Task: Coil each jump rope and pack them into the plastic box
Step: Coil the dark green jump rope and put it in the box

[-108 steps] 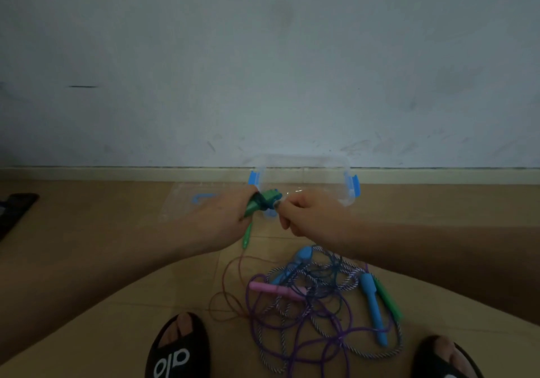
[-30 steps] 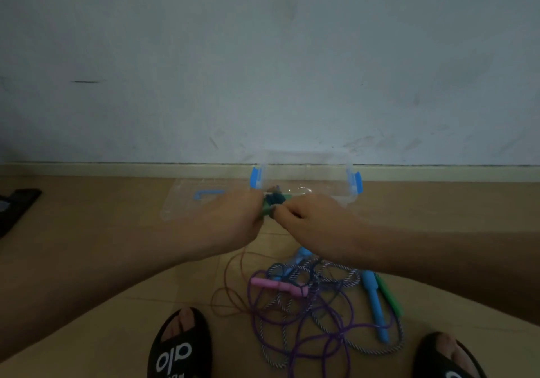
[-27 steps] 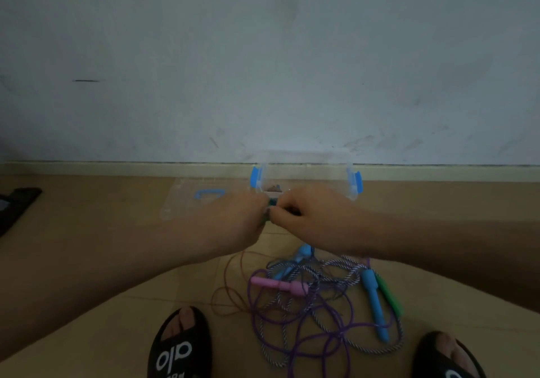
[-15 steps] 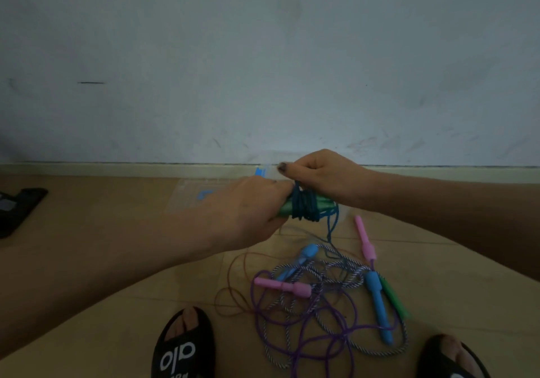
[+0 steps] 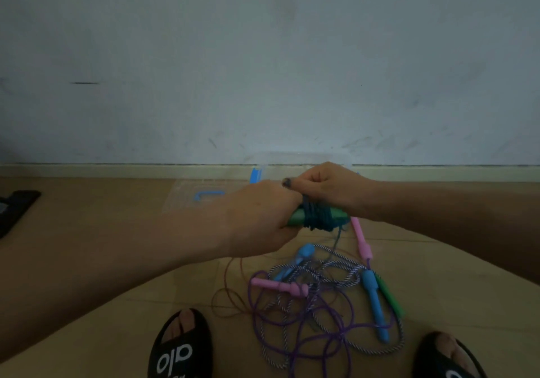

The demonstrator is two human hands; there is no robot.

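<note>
My left hand (image 5: 260,216) grips the left end of a green-handled jump rope (image 5: 317,217) with dark teal cord wound around its handles. My right hand (image 5: 330,186) holds the bundle from above at its right end, fingers curled over the cord. A short teal tail hangs below the bundle. The clear plastic box (image 5: 295,159) with blue latches stands behind my hands against the wall, mostly hidden. On the floor below lies a tangle of ropes (image 5: 318,304): pink handles, blue handles, one green handle, purple, striped and reddish cords.
The clear box lid (image 5: 201,197) with a blue handle lies flat left of the box. A dark object (image 5: 14,208) lies at the far left edge. My two feet in black sandals (image 5: 178,345) flank the rope pile. The wall and skirting run close behind.
My hands lifted the green bundle up from the box mouth toward me. More teal cord is wound on it. A pink handle has come into view below my right hand.
</note>
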